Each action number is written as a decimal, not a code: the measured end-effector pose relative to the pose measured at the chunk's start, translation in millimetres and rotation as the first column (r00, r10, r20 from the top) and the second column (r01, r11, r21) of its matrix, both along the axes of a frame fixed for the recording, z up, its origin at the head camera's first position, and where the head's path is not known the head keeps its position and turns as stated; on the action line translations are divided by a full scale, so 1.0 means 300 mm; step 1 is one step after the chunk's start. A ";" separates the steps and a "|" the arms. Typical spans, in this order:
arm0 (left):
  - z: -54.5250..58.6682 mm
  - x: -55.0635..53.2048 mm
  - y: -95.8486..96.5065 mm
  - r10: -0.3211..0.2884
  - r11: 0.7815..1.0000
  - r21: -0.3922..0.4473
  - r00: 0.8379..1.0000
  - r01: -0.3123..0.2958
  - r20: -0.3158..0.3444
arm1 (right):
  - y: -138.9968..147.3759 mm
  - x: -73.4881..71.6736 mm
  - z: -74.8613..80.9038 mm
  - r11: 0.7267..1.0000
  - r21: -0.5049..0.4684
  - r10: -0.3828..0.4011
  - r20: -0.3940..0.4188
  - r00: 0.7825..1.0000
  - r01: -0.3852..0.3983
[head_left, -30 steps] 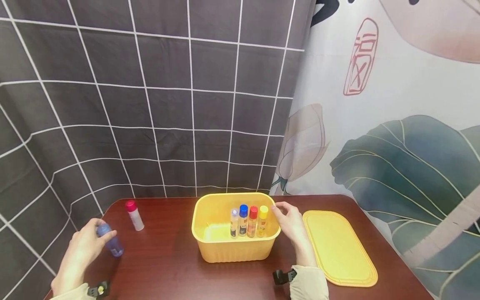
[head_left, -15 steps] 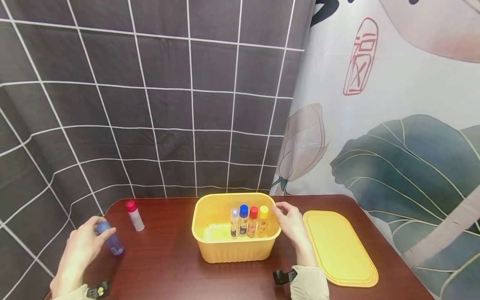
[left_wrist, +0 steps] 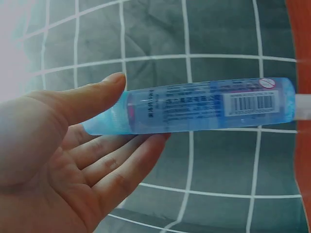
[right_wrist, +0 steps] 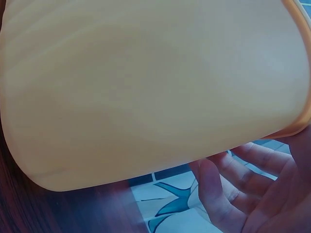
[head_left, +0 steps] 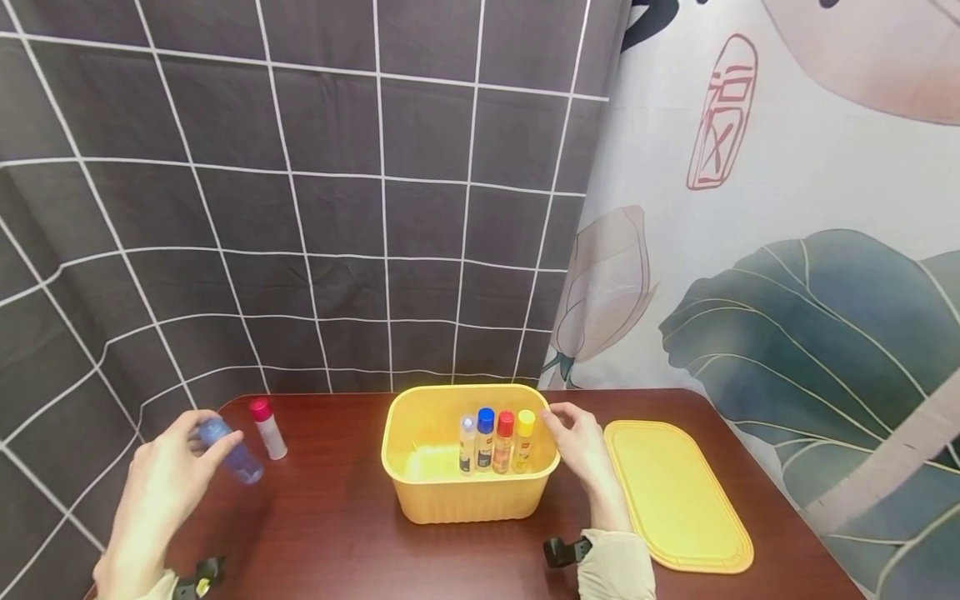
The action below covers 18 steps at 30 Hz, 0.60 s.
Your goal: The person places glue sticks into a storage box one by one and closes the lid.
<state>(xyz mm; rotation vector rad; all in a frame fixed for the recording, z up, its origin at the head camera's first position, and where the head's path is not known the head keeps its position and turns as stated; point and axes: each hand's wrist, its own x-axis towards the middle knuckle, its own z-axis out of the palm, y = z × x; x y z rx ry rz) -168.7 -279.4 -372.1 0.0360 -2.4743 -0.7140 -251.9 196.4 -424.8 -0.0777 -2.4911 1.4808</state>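
My left hand [head_left: 168, 467] pinches a blue translucent glue bottle [head_left: 232, 450] by its capped end, between thumb and fingers. It slants over the table's left side, its far end near a white tube with a red cap [head_left: 268, 429]. In the left wrist view the bottle [left_wrist: 204, 104] shows a barcode and printed text. My right hand [head_left: 581, 442] holds the right rim of a yellow box [head_left: 468, 502]. Inside stand several small bottles [head_left: 501, 450] in a row, with clear, blue, red and yellow caps. The right wrist view shows my curled fingers [right_wrist: 243, 177] beside the box wall.
A yellow lid [head_left: 678, 500] lies flat on the dark red table [head_left: 337, 517], right of the box. A dark gridded cloth [head_left: 337, 208] hangs behind the table. To the right hangs a white cloth with leaf and flower prints [head_left: 652, 167].
My left hand has raised the blue glue bottle and shifted it slightly up and to the right, toward the red-capped tube. My right hand stays at the box rim.
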 end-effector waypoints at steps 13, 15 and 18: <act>0.077 -0.017 0.134 -0.036 0.998 0.037 0.991 0.041 -0.129 | -0.003 0.000 -0.003 1.000 -0.006 -0.007 0.006 1.000 0.007; 0.097 -0.037 0.161 -0.080 0.996 0.022 0.984 0.085 -0.156 | -0.004 -0.001 -0.001 1.000 -0.010 -0.012 0.008 1.000 0.012; 0.130 -0.064 0.197 -0.149 0.988 0.001 0.973 0.152 -0.174 | -0.007 -0.004 0.000 1.000 -0.009 -0.009 0.007 1.000 0.009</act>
